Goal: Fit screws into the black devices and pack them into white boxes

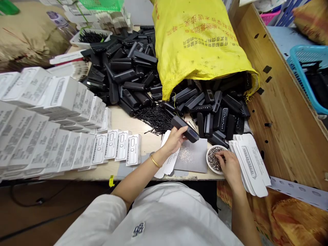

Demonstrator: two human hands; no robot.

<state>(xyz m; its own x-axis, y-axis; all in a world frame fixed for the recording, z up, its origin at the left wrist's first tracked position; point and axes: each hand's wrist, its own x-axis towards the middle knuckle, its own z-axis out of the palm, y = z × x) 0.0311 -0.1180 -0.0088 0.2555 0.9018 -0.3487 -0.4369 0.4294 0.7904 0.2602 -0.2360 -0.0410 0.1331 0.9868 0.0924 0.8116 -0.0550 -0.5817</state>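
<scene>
My left hand is closed around a black oblong plastic case, held tilted above the table. Below that case lies a flat grey board with a scuffed, speckled patch. My right hand reaches into a white round bowl of small shiny metal pieces. Its thumb and fingers are pinched together at the pieces; what sits between them is too small to make out. Thin black rods lie in a loose heap beyond my left hand.
A yellow woven sack spills more black cases across the back. White printed boxes are stacked at left. Flat folded cartons lie right of the bowl, near a wooden side panel. A blue basket stands beyond it.
</scene>
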